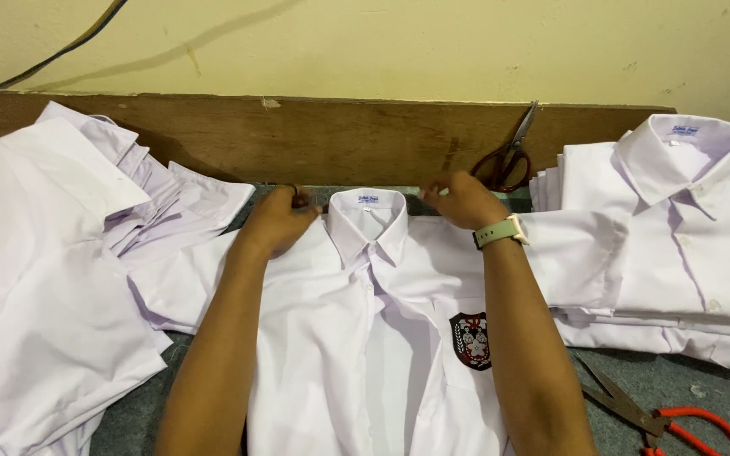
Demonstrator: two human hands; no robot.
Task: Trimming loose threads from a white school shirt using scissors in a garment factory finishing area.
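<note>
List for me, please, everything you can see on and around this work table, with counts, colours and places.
shirt being handled: one, white with a dark chest badge, laid flat front-up at centre
folded shirt stack: one stack, white, on the right
loose shirt pile: one heap, white, on the left
dark-handled scissors: one pair, leaning on the wooden board behind
red-handled scissors: one pair, at lower right on the table
table: one, grey-green surface
wooden board: one, brown, along the wall
wristband: one, pale green, on the right wrist
left hand: at the shirt's left shoulder, beside the collar
right hand: at the right shoulder
</note>
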